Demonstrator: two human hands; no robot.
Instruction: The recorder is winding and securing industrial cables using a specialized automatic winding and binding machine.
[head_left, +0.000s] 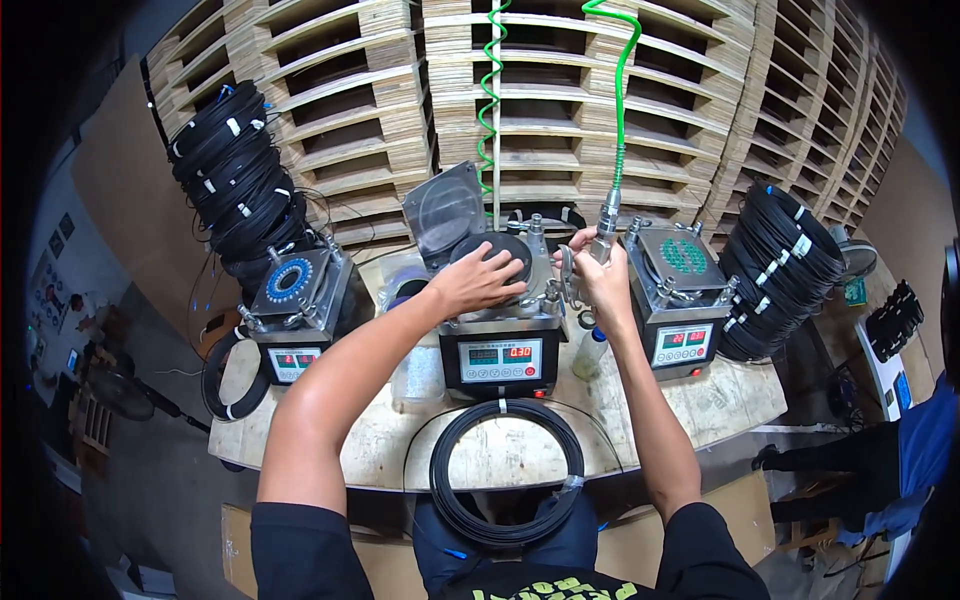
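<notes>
My left hand lies palm down, fingers spread, on a black round pad on top of the middle bench machine. Much of the pad is hidden under the hand. My right hand, beside the same machine's right edge, is closed around a metal air blow gun. A green coiled air hose runs upward from the gun. Behind the left hand, the machine's hinged metal lid stands raised. A coil of black cable rests at the table's front edge, partly over my lap.
Similar machines stand left and right, with blue and green parts in their round plates. Stacks of black cable coils flank them. A small bottle and a clear tub sit on the wooden table. Wooden pallets rise behind.
</notes>
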